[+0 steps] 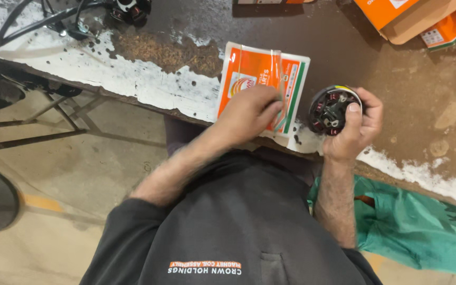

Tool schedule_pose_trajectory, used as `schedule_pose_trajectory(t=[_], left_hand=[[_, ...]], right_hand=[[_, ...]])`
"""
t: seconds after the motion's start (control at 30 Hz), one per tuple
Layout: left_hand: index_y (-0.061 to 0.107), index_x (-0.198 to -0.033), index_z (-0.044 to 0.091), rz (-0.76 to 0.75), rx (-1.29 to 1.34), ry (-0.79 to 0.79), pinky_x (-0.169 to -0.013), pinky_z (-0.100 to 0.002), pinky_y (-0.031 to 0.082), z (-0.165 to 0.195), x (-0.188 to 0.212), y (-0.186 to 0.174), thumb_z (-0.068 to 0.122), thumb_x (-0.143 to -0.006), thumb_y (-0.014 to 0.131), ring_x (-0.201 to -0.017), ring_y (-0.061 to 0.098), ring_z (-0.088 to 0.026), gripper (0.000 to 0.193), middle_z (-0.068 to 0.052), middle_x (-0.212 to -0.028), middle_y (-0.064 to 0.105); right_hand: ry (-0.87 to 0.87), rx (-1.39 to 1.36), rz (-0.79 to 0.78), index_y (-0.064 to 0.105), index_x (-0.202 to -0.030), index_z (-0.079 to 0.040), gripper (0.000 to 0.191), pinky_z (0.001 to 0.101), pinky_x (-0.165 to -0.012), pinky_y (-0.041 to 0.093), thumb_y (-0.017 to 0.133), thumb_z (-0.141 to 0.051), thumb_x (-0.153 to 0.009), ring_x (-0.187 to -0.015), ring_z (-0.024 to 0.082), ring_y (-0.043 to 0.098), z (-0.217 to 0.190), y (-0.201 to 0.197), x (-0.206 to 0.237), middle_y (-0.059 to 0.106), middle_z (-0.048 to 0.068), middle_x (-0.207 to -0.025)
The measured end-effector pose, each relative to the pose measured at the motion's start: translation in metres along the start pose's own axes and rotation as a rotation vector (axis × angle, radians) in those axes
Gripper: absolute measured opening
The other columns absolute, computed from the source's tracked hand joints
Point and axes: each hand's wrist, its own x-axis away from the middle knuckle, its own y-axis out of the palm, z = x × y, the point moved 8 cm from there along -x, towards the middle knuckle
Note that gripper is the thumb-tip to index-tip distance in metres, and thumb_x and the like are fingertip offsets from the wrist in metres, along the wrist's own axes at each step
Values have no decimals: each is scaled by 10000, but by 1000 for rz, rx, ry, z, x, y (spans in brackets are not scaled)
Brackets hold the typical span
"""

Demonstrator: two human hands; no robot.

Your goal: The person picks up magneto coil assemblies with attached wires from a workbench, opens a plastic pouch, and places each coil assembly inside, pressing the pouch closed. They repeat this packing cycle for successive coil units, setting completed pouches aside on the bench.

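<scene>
**Coil assembly out of its pouch, held at the bench's near edge**

The right hand (355, 126) is closed around a round coil assembly (332, 110), fingers wrapped behind its rim and the thumb pressed across the front on the right side. The part sits just above the near edge of the workbench (407, 95), tilted so its open face looks up at the camera. It is a dark ring with copper-coloured windings spaced around the inside and a hint of yellow at the top rim; finer detail is too small to tell.

The left hand (249, 113) lies on an orange-and-white plastic pouch (254, 71) that rests flat at the same near edge, just left of the part. Its fingers are curled and appear to pinch the pouch's clear lower-right flap, though the grip itself is partly hidden.

Judging by how things lie, the part is already free of its packaging and in hand, while the pouch looks flat and emptied and has not been put aside.

Orange cardboard boxes (412, 18) sit at the far right corner, black cables (54, 21) at the far left, and a green cloth (418, 227) hangs below the bench on the right. The benchtop is brown and worn, with white paint flaking along its edge.
</scene>
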Motion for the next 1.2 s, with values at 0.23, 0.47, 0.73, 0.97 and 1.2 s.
schedule_pose_trajectory(t=[0.23, 0.47, 0.73, 0.97, 1.2], left_hand=[[582, -849, 69, -55, -314, -97, -620, -510, 497, 5, -14, 16, 256, -981, 617, -719, 660, -364, 231, -125, -756, 653], [582, -901, 70, -4, -205, -97, -637, -507, 489, 8, -8, 7, 240, -1007, 607, -738, 660, -363, 202, -128, -804, 657], [571, -947, 60, -9, -242, -24, -648, -512, 498, 25, -8, -5, 207, -998, 607, -762, 656, -375, 160, -144, -829, 645], [555, -925, 47, -53, -273, -23, -655, -509, 502, 35, -10, -7, 207, -1004, 617, -767, 652, -373, 189, -147, -808, 634], [542, -937, 53, 104, -282, -67, -675, -499, 509, 26, -7, -25, 195, -1005, 604, -816, 653, -369, 169, -140, -853, 644]], right_hand=[[-241, 674, -390, 637, -1251, -14, 223, 352, -1038, 556, 658, -21, -1029, -1159, 231, 671, -45, 55, -17, 672, 164, -1230], [-64, 759, -601, 513, -1487, -8, 588, 368, -1029, 541, 688, -43, -926, -1142, 259, 684, -47, 75, -15, 689, 156, -1205], [23, 815, -833, 412, -1560, -10, 760, 402, -998, 524, 726, -100, -873, -1132, 297, 688, -42, 103, -37, 705, 163, -1192], [-74, 912, -687, 442, -1569, -27, 715, 405, -1044, 533, 740, -96, -923, -1160, 294, 695, -50, 102, -44, 716, 157, -1224], [19, 660, -631, 453, -1542, -22, 643, 342, -1031, 560, 679, -68, -942, -1146, 200, 700, -82, 82, -22, 699, 155, -1304]])
